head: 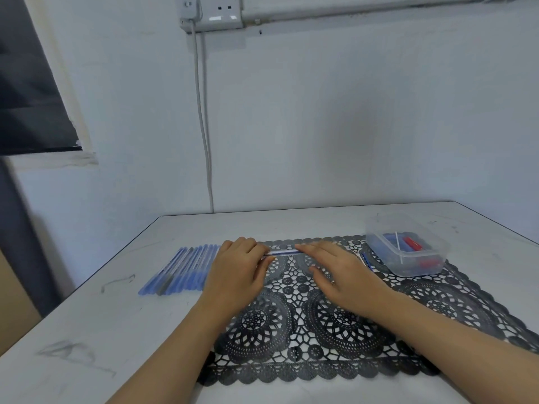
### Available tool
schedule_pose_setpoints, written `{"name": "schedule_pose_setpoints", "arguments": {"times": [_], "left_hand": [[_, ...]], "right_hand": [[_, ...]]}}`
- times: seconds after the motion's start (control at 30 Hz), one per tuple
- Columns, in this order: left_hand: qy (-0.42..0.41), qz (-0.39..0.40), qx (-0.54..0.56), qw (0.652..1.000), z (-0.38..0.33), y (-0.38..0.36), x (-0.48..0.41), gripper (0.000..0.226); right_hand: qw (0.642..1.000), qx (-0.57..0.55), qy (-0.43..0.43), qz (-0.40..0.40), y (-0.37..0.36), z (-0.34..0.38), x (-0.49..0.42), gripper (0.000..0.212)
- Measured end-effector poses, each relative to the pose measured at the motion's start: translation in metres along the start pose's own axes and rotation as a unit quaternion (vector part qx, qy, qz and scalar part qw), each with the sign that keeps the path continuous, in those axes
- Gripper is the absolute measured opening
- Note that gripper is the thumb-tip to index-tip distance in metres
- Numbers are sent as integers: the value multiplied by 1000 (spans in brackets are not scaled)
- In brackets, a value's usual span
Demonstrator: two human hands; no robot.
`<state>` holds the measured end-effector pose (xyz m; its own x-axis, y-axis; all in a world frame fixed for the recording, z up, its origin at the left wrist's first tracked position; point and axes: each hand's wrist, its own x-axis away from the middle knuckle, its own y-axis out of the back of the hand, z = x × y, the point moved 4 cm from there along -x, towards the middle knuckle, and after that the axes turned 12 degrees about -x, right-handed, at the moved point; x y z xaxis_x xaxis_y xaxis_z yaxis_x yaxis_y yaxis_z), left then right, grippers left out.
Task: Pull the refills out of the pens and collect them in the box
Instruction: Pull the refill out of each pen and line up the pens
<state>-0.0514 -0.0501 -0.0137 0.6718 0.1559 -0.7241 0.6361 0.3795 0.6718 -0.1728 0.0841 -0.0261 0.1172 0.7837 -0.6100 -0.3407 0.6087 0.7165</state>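
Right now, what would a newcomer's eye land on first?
Two bare hands meet over a black lace mat: the left hand grips a blue pen, the right hand touches its other end. A row of blue pens lies to their left, a clear box to their right.

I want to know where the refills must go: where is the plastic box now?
In the head view the clear plastic box stands on the far right corner of the black lace mat, right of the right hand.

Nothing legible shows: the blue pens [180, 269], the clear plastic box [408, 268] and the wall socket [224, 10] are too blurred to read any print.
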Motion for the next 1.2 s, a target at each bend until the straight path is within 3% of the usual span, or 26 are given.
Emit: {"name": "schedule_pose_setpoints", "arguments": {"times": [0.4, 0.5, 0.7, 0.93, 1.07, 1.2], "left_hand": [[-9, 12, 4, 1000, 0, -2, 2, 29], [-15, 18, 11, 1000, -1, -4, 2, 28], [-11, 9, 19, 1000, 0, -5, 1, 30], [2, 1, 20, 1000, 3, -5, 2, 34], [6, 1, 32, 999, 5, -5, 2, 36], [-1, 2, 31, 1000, 5, -5, 2, 36]], "right_hand": [[995, 67, 24, -76, 14, 4, -3, 32], [995, 53, 16, -78, 13, 0, -4, 10], [997, 61, 0, -43, 13, -3, -7, 29], [996, 81, -44, -9, 23, -10, -16, 36], [990, 126, -57, 14, 35, -13, -18, 55], [988, 145, -47, 16, 44, -10, -21, 36]]}}
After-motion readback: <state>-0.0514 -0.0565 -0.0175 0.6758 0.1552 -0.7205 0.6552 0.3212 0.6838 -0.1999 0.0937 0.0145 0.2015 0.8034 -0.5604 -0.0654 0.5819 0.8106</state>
